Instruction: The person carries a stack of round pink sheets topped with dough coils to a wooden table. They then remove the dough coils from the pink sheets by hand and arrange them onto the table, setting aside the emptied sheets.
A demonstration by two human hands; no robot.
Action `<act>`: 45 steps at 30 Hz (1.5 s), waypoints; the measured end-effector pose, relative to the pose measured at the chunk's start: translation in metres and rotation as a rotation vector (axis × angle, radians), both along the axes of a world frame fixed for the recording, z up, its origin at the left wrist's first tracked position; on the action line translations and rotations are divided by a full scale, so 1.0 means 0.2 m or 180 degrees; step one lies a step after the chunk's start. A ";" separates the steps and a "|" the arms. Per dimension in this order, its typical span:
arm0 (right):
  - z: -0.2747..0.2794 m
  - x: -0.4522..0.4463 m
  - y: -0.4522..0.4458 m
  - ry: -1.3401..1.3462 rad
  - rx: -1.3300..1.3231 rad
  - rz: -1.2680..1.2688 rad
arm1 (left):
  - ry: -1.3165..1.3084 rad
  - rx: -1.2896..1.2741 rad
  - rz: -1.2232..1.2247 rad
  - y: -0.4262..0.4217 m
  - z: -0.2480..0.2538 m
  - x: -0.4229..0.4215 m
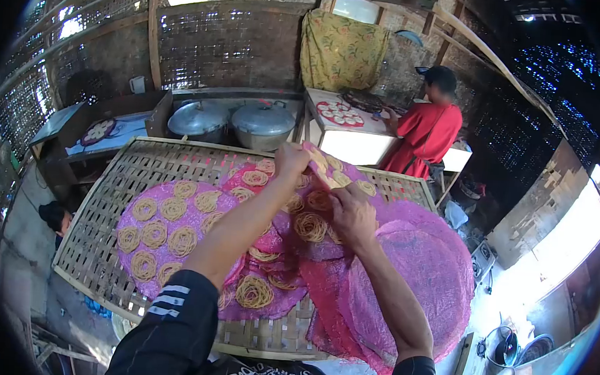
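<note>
Before me a woven bamboo rack (pixel 263 333) carries round pink-purple mesh sheets with coiled noodle nests (pixel 154 234) on them. My left hand (pixel 293 161) is closed on the far edge of one raised mesh sheet (pixel 315 159). Lower and to the right, my right hand (pixel 353 213) has its fingers closed on the same sheet's near side. Noodle nests lie on this tilted sheet, and more show beneath it. A stack of bare mesh sheets (pixel 411 277) lies by my right forearm, partly hanging over the rack's near edge.
Two lidded metal pots (pixel 263 118) stand behind the rack. A person in red (pixel 428 130) works at a white-topped table (pixel 317 97) at the back right. Another person's head (pixel 55 217) shows at the left. Gas burners (pixel 482 257) and pans (pixel 506 348) are at the right.
</note>
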State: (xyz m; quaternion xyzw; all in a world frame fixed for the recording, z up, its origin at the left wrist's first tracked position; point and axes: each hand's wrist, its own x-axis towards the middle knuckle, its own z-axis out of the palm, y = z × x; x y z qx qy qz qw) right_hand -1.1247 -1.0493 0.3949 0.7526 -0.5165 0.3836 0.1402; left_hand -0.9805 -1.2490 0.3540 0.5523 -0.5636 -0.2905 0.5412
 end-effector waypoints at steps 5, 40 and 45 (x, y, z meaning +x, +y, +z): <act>-0.20 0.14 0.08 0.0660 0.0503 0.0590 | -0.1340 -0.0231 -0.0115 0.17 -0.26 0.42; -0.30 0.13 0.27 -0.5950 0.2614 0.1397 | 0.1833 0.1039 -0.0829 0.48 -0.05 0.15; -0.36 -0.11 0.03 -0.6555 0.1526 0.1358 | 0.1693 0.1095 -0.0761 0.59 -0.07 0.23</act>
